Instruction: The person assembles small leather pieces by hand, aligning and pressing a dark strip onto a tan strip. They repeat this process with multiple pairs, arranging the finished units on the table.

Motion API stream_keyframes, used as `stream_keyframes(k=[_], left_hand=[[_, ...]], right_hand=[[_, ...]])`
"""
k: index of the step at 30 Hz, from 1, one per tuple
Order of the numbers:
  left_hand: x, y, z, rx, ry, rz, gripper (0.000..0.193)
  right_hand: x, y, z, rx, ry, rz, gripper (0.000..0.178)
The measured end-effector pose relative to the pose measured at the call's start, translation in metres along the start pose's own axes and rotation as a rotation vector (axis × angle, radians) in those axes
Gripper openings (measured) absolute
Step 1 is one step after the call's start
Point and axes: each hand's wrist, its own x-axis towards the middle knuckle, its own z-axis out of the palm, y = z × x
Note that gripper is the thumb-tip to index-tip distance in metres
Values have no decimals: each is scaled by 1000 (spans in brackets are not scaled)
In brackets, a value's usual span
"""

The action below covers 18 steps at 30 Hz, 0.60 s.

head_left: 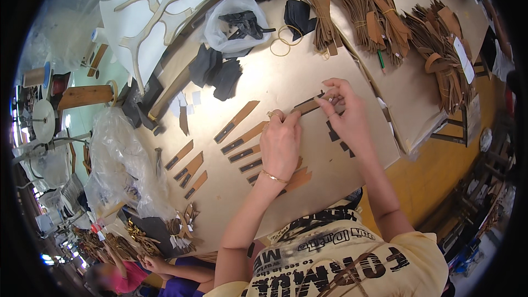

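Brown strip (309, 108) lay btwn our two hands, approx. midway across the table (335, 179), a bit to our R. Its long axis ran diagonally, lower L to upper R, so the far end pointed away from us & rightward; dark edging (311, 100) followed its far long side. We couldn't tell if it was lifted or resting flat.

Our left hand (280, 138), palm down, had its fingers bent & bunched nearly closed on the lower L end, thumb mostly hidden. Our right hand (346, 113) pinched the upper R end w/ thumb & fingertips, other fingers loosely curled & raised.

Step in hand, our best guess: lining up the edging along the brown piece, or pressing it on. Next move, we judged, called for both ends steady & edges flush, then light finger pressure along the length.

Just L of the left hand we had brown pieces (236, 124) fanned out in rows, most w/ dark-framed ends pointing lower L. Small dark pieces (333, 132) sat near the right hand, on our side of it.

Farther out: black pieces (209, 69) in a pile, a translucent bag (213, 36) w/ black scraps (242, 25), & brown bundles (360, 22) up R w/ a green pencil (381, 61) beside them. Crumpled plastic (126, 159) lay far L; a co-worker's hand (155, 264) showed lower L.
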Motion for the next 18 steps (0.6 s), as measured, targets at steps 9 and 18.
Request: stream_keyframes(k=[9,18], left_hand=[[1,1,-1,20,-22,-5,16],[1,1,-1,13,-74,-23,16]], right_hand=[[4,7,-6,19,-2,10,31],[-1,11,0,-132,21,-25,28]])
